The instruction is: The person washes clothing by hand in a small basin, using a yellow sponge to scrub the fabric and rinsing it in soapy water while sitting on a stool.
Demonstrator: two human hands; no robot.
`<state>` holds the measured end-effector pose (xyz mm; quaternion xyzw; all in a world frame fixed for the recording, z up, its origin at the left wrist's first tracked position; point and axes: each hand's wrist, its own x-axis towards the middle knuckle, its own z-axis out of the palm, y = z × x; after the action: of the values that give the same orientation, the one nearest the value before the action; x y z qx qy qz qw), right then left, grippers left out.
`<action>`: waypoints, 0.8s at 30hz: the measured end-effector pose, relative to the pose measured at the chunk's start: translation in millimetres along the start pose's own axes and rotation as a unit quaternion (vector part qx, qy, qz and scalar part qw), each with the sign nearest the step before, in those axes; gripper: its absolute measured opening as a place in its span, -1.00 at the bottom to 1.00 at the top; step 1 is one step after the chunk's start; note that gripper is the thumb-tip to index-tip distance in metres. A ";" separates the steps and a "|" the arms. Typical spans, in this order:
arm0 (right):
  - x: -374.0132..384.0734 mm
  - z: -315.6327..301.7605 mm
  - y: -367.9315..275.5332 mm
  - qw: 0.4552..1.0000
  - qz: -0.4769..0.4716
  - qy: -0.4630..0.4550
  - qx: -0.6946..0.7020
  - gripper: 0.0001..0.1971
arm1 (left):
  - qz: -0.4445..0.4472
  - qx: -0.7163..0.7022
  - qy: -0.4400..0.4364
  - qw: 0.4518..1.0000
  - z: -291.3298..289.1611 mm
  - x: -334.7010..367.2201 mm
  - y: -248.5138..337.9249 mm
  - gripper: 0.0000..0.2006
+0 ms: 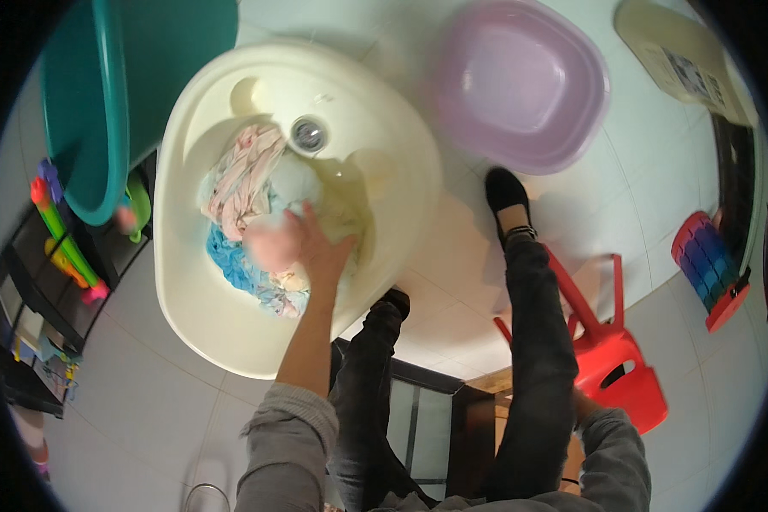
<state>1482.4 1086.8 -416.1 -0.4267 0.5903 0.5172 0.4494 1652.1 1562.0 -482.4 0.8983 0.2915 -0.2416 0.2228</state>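
My left hand [322, 256] reaches into a cream tub [183, 316], its fingers spread over a heap of wet-looking clothes. In the heap are a pink striped cloth [246, 183], a bright blue cloth [230, 260] and paler pieces. A smeared pinkish patch beside the fingers is too blurred to name. My right hand [585, 408] is low, by the edge of a tilted red plastic stool [636, 397]. My leg hides most of that hand, so its fingers do not show.
A lilac basin [593, 128] sits on the tiles beyond my foot. Left of the tub are a teal tub [81, 145] and a black rack [68, 299] with colourful toys. To the right stand a large pale jug [657, 51] and a blue-and-red striped container [708, 264].
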 end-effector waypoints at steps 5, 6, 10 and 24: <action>-17.3 91.0 -19.4 0.586 -0.027 -0.130 -0.799 -0.73 | -0.013 0.214 -0.017 0.977 32.1 7.0 -6.9 -0.14; -19.8 105.4 -22.0 0.509 -0.033 -0.152 -0.847 -0.71 | 0.010 0.236 0.012 0.972 36.2 5.7 -10.7 -0.25; -18.6 157.8 -27.4 0.367 -0.050 -0.213 -0.904 -0.62 | 0.080 0.228 0.160 0.957 49.6 5.8 -29.7 -0.46; 62.6 153.5 -51.3 0.464 -0.160 -0.222 -0.842 -0.65 | -0.079 -0.157 0.242 0.954 -67.8 71.6 -76.1 -0.37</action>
<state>1531.3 1231.7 -497.9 -0.5564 -0.3296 0.7602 0.0630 1675.8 1684.1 -489.4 0.8578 0.4406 0.0146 0.2641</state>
